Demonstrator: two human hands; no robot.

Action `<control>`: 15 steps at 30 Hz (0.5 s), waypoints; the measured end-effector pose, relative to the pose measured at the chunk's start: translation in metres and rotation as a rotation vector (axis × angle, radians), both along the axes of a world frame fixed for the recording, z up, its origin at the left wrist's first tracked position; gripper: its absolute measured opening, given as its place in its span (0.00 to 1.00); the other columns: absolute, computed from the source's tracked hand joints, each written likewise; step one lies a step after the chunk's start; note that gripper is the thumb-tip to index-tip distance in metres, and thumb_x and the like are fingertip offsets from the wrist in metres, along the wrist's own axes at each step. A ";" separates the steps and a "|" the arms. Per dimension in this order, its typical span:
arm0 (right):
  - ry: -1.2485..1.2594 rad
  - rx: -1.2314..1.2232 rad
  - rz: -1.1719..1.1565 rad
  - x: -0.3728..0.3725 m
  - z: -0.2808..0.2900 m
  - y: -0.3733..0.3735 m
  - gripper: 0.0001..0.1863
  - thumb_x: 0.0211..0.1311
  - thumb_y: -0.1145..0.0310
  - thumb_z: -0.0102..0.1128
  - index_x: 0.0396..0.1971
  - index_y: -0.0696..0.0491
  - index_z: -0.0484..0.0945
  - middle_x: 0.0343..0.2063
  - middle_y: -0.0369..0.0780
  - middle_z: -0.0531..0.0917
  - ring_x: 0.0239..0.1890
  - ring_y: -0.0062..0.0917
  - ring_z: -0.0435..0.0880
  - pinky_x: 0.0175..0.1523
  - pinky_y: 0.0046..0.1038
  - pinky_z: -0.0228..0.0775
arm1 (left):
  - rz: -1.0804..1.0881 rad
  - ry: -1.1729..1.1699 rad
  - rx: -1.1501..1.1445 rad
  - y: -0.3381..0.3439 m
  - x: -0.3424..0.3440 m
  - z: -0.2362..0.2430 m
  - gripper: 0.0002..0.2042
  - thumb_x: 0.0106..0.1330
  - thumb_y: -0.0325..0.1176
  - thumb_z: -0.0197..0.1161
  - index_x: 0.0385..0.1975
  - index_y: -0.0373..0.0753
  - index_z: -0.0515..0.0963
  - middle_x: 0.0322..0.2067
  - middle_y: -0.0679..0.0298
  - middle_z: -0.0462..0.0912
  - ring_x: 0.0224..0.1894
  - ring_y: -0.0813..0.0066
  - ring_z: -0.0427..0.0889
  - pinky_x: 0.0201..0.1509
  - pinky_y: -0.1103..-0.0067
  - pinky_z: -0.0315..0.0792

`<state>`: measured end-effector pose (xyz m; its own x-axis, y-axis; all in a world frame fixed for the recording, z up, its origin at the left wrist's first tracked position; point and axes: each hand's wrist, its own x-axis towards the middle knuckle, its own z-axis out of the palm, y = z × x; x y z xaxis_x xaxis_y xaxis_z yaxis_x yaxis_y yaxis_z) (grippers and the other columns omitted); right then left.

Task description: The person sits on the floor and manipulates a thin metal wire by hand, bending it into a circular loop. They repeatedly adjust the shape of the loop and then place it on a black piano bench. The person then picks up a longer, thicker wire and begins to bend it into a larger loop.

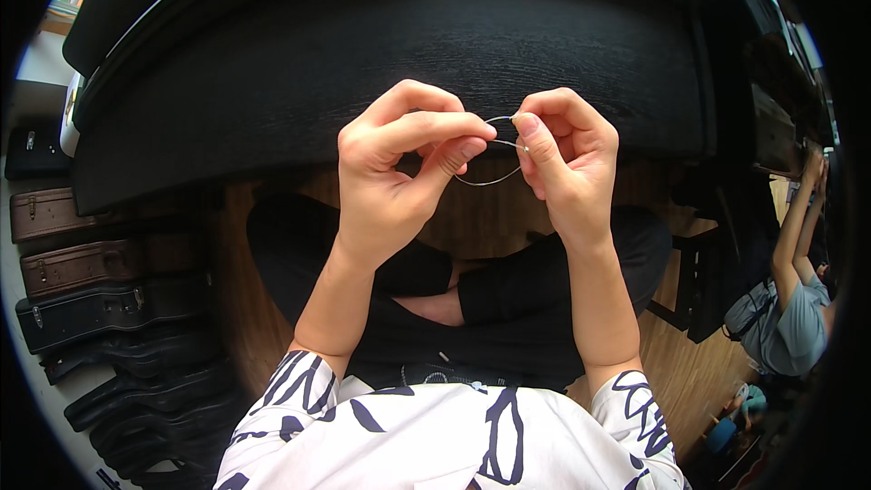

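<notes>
Likely music shop or instrument workshop; cannot tell which. Row of latched hard cases (82, 268), black and brown, some curved like guitar cases, lining left side. Black wood-grain surface (454, 36) ahead. Wood-plank floor (481, 213). Second person (791, 336) at right, arms outstretched.

Cases (80, 268), brown and black, lined the left side. Wood floor (676, 356) showed below. Person (787, 331) far right had arms outstretched.
</notes>
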<state>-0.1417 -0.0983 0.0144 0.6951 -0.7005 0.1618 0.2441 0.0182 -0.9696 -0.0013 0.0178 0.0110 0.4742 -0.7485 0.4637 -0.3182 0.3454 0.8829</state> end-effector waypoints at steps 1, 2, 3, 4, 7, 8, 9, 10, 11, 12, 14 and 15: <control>-0.003 -0.008 -0.002 0.000 -0.001 0.000 0.01 0.68 0.78 0.62 0.34 0.58 0.80 0.22 0.32 0.80 0.21 0.09 0.75 0.26 0.12 0.64 | -0.009 -0.025 0.029 0.000 0.000 0.000 0.07 0.60 0.16 0.69 0.36 0.33 0.87 0.35 0.62 0.81 0.29 0.81 0.81 0.29 0.89 0.73; -0.007 -0.016 -0.003 0.001 -0.001 0.000 0.01 0.68 0.78 0.62 0.34 0.58 0.80 0.22 0.32 0.80 0.22 0.09 0.75 0.27 0.12 0.65 | -0.003 -0.031 0.073 0.001 0.000 0.001 0.11 0.56 0.12 0.68 0.35 0.35 0.89 0.34 0.64 0.81 0.30 0.81 0.81 0.30 0.88 0.75; 0.000 -0.024 0.000 0.001 -0.001 0.000 0.01 0.67 0.78 0.62 0.34 0.58 0.80 0.22 0.32 0.80 0.22 0.09 0.76 0.27 0.12 0.65 | 0.014 -0.052 0.078 0.001 0.000 0.001 0.12 0.56 0.12 0.68 0.35 0.35 0.89 0.32 0.65 0.80 0.29 0.81 0.81 0.29 0.88 0.75; 0.007 -0.032 0.003 0.001 -0.002 0.000 0.01 0.67 0.78 0.62 0.34 0.58 0.80 0.22 0.32 0.81 0.22 0.09 0.76 0.28 0.12 0.66 | 0.031 -0.072 0.084 0.001 -0.001 0.000 0.12 0.56 0.11 0.68 0.35 0.36 0.89 0.31 0.65 0.80 0.29 0.82 0.81 0.29 0.88 0.75; 0.029 -0.061 0.004 0.002 -0.003 0.001 0.01 0.67 0.78 0.62 0.34 0.58 0.81 0.23 0.32 0.81 0.22 0.09 0.77 0.28 0.12 0.67 | 0.104 -0.131 0.113 0.003 -0.004 0.001 0.13 0.54 0.11 0.69 0.35 0.38 0.90 0.27 0.68 0.77 0.27 0.83 0.79 0.26 0.88 0.72; 0.036 -0.072 0.003 0.002 -0.003 0.002 0.01 0.67 0.78 0.62 0.34 0.58 0.81 0.23 0.32 0.81 0.23 0.09 0.77 0.28 0.12 0.67 | 0.133 -0.150 0.124 0.004 -0.005 0.002 0.14 0.54 0.11 0.69 0.35 0.39 0.90 0.25 0.69 0.76 0.26 0.84 0.78 0.25 0.88 0.70; 0.042 -0.087 0.001 0.003 -0.004 0.003 0.01 0.66 0.78 0.63 0.34 0.58 0.81 0.23 0.32 0.81 0.23 0.09 0.77 0.28 0.12 0.67 | 0.150 -0.186 0.130 0.004 -0.006 0.003 0.14 0.53 0.12 0.69 0.34 0.39 0.90 0.24 0.70 0.75 0.25 0.84 0.77 0.25 0.89 0.68; 0.047 -0.102 -0.002 0.004 -0.005 0.004 0.01 0.66 0.78 0.63 0.33 0.58 0.81 0.23 0.32 0.81 0.23 0.09 0.78 0.28 0.12 0.67 | 0.167 -0.222 0.136 0.005 -0.006 0.004 0.14 0.53 0.12 0.70 0.34 0.40 0.90 0.23 0.71 0.74 0.24 0.85 0.76 0.24 0.89 0.66; 0.053 -0.116 -0.004 0.004 -0.005 0.004 0.01 0.66 0.79 0.63 0.33 0.58 0.81 0.23 0.32 0.81 0.23 0.09 0.78 0.28 0.12 0.68 | 0.185 -0.258 0.143 0.005 -0.006 0.005 0.14 0.53 0.13 0.70 0.33 0.41 0.90 0.22 0.71 0.73 0.23 0.85 0.74 0.23 0.89 0.64; 0.058 -0.118 0.002 0.004 -0.005 0.004 0.01 0.66 0.79 0.63 0.33 0.58 0.81 0.23 0.32 0.81 0.23 0.09 0.78 0.28 0.12 0.68 | 0.190 -0.269 0.116 0.005 -0.005 0.004 0.14 0.53 0.13 0.70 0.35 0.40 0.90 0.22 0.72 0.72 0.23 0.86 0.74 0.23 0.89 0.62; 0.066 -0.123 0.014 0.003 -0.005 0.004 0.01 0.65 0.79 0.63 0.32 0.58 0.81 0.23 0.32 0.81 0.23 0.09 0.78 0.28 0.12 0.67 | 0.200 -0.289 0.060 0.004 -0.002 -0.001 0.15 0.54 0.13 0.71 0.38 0.40 0.89 0.22 0.72 0.72 0.22 0.87 0.72 0.23 0.90 0.60; 0.067 -0.130 0.007 0.003 -0.005 0.004 0.01 0.65 0.79 0.64 0.32 0.58 0.81 0.23 0.32 0.81 0.23 0.09 0.78 0.28 0.12 0.67 | 0.214 -0.251 0.074 0.004 -0.004 0.001 0.15 0.54 0.14 0.71 0.40 0.39 0.88 0.22 0.72 0.72 0.22 0.88 0.72 0.23 0.90 0.60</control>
